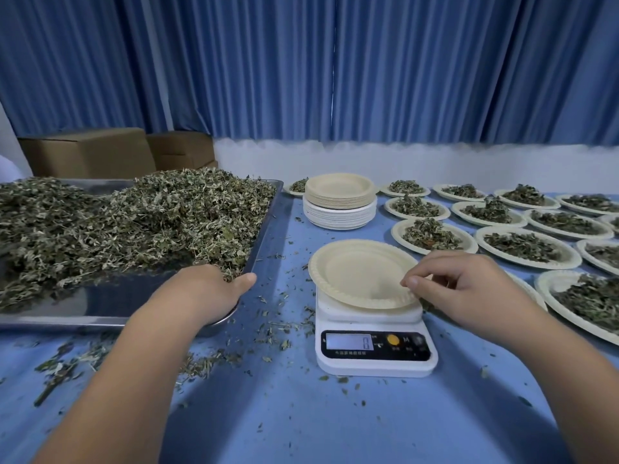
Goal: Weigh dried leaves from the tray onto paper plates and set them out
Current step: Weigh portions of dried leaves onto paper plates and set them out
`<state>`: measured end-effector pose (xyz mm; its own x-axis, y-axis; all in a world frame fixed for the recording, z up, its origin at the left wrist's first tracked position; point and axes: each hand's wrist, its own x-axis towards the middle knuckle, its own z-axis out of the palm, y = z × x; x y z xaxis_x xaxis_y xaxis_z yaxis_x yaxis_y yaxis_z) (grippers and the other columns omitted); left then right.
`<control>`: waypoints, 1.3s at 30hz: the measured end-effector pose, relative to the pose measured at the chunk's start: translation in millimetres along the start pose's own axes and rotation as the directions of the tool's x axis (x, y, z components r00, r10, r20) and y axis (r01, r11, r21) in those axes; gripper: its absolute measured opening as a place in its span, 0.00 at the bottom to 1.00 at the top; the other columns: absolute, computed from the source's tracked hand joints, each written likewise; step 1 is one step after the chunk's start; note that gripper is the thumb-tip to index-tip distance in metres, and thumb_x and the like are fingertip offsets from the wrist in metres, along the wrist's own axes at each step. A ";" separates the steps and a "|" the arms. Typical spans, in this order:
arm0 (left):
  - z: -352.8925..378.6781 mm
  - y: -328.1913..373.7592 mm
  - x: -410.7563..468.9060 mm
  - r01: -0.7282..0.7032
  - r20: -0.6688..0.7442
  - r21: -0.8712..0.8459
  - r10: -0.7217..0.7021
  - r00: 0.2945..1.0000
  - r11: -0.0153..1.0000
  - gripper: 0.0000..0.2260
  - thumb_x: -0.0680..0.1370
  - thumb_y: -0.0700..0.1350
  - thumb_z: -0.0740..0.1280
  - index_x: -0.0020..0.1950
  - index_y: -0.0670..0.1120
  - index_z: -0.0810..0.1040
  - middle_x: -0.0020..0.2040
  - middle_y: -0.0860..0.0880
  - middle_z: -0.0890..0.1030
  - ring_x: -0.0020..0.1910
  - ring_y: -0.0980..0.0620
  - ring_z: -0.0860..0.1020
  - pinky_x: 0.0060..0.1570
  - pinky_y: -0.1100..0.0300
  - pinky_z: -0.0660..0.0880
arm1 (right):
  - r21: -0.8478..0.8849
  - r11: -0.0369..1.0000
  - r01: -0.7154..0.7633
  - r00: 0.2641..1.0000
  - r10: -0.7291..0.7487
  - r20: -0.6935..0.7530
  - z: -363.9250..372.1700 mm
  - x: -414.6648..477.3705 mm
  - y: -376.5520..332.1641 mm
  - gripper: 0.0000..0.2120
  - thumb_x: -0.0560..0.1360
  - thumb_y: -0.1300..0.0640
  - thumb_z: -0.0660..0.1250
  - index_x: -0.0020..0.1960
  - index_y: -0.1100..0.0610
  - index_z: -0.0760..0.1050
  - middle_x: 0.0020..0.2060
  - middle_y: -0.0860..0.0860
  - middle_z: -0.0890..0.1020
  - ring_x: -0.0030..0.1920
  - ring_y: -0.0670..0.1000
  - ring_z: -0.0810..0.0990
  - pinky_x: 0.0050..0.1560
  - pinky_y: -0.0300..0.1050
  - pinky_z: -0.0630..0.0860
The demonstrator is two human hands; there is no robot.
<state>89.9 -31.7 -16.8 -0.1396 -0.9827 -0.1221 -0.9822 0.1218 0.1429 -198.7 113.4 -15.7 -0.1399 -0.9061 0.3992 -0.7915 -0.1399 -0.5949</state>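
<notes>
Tray (100, 301) heaped with leaves (134, 222), plate (355, 272) (cream) on scale (375, 349)

Blue table (301, 413) bears tray (100, 319), scale (375, 351), plates (340, 214), seemingly boxes (87, 152)

One rectangular steel tray (110, 299) carries one heap of dried green leaves (134, 222). One white digital kitchen scale (375, 366) bears one empty round cream paper plate (355, 272). One stack of unused paper plates (340, 209) is there, its plates too many to count. Thirteen white paper plates with leaf portions (433, 236) show, some cut off by the frame edge, plus one further plate rim (535, 291), half hidden. There are two brown cardboard boxes (87, 155). Two bare hands: left hand (204, 289) and right hand (469, 286).
</notes>
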 end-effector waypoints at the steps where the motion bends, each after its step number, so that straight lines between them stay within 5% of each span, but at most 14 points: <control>1: -0.7 0.0 0.2 -0.011 -0.006 0.003 0.011 1.000 1.000 0.31 0.78 0.68 0.51 0.55 0.42 0.75 0.43 0.47 0.74 0.43 0.48 0.73 0.43 0.57 0.70 | 0.005 1.000 -0.004 1.000 0.004 -0.004 0.0 -0.1 0.0 0.07 0.74 0.54 0.70 0.39 0.47 0.83 0.40 0.39 0.82 0.43 0.51 0.80 0.44 0.42 0.74; 4: -4.7 -2.3 -0.2 -0.019 -0.027 -0.040 0.018 0.999 0.999 0.28 0.77 0.68 0.55 0.36 0.44 0.69 0.31 0.48 0.68 0.32 0.49 0.69 0.33 0.58 0.63 | 0.005 1.000 -0.010 1.000 0.010 -0.012 0.0 0.0 -0.2 0.07 0.74 0.54 0.70 0.38 0.47 0.83 0.40 0.40 0.82 0.42 0.52 0.80 0.43 0.44 0.74; 6: -8.9 -6.4 -1.6 -0.013 -0.019 -0.103 0.011 1.000 0.995 0.28 0.75 0.69 0.60 0.34 0.44 0.66 0.28 0.48 0.66 0.29 0.49 0.66 0.31 0.59 0.59 | 0.014 1.000 -0.019 1.000 0.019 -0.017 0.4 -0.1 0.2 0.07 0.74 0.54 0.70 0.39 0.48 0.83 0.40 0.41 0.82 0.42 0.53 0.80 0.43 0.44 0.74; 10: -15.8 -14.7 -3.3 0.008 -0.078 -0.224 -0.026 0.997 0.974 0.24 0.71 0.66 0.69 0.42 0.44 0.74 0.34 0.47 0.74 0.30 0.51 0.70 0.30 0.60 0.64 | 0.021 0.999 -0.025 0.999 0.025 -0.031 0.1 -0.1 0.2 0.07 0.74 0.54 0.70 0.38 0.46 0.83 0.40 0.41 0.82 0.39 0.51 0.78 0.41 0.44 0.73; 15: -17.3 -20.4 2.1 0.021 -0.241 -0.315 -0.101 0.965 0.949 0.25 0.74 0.58 0.72 0.65 0.44 0.76 0.36 0.50 0.74 0.33 0.54 0.72 0.27 0.62 0.64 | 0.017 1.000 -0.017 0.998 0.018 -0.053 -0.6 -1.1 -5.5 0.09 0.73 0.55 0.71 0.35 0.46 0.82 0.34 0.43 0.81 0.30 0.47 0.74 0.32 0.39 0.71; 19: -14.8 -23.4 7.1 0.022 -0.296 -0.353 -0.134 0.946 0.935 0.16 0.76 0.52 0.71 0.60 0.46 0.78 0.35 0.46 0.77 0.28 0.50 0.74 0.24 0.62 0.64 | 0.087 0.959 -0.268 0.949 0.247 0.194 -20.0 -5.1 -6.3 0.16 0.72 0.45 0.69 0.33 0.56 0.80 0.20 0.50 0.69 0.21 0.49 0.62 0.22 0.37 0.59; 24: -10.3 -27.9 14.7 0.004 -0.349 -0.371 -0.143 0.926 0.929 0.11 0.78 0.50 0.69 0.57 0.46 0.79 0.32 0.46 0.78 0.24 0.50 0.72 0.22 0.64 0.62 | -0.170 0.880 -0.444 0.718 0.463 0.520 -20.4 -9.2 -6.2 0.18 0.73 0.47 0.70 0.30 0.57 0.79 0.21 0.51 0.72 0.21 0.49 0.66 0.24 0.37 0.62; 34: -7.2 -31.1 20.6 -0.013 -0.403 -0.366 -0.145 0.904 0.931 0.09 0.79 0.52 0.67 0.52 0.47 0.79 0.32 0.46 0.78 0.23 0.50 0.72 0.21 0.65 0.63 | -0.167 0.834 -0.525 0.649 0.520 0.555 -8.0 -6.7 -4.1 0.17 0.74 0.52 0.69 0.29 0.58 0.76 0.20 0.50 0.69 0.20 0.48 0.64 0.22 0.36 0.63; 39: -9.0 -30.8 18.3 -0.037 -0.437 -0.432 -0.173 0.883 0.901 0.15 0.79 0.51 0.66 0.63 0.46 0.77 0.33 0.46 0.77 0.25 0.49 0.73 0.23 0.62 0.63 | -0.167 0.843 -0.511 0.649 0.506 0.567 -7.1 -7.4 0.5 0.17 0.75 0.51 0.68 0.29 0.57 0.76 0.20 0.50 0.69 0.20 0.48 0.64 0.22 0.36 0.65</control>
<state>118.7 -54.7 -14.5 0.1017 -0.9496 0.2965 -0.8259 0.0856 0.5573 -202.4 122.9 -14.0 -0.1543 -0.8858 -0.4378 -0.6952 0.4122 -0.5890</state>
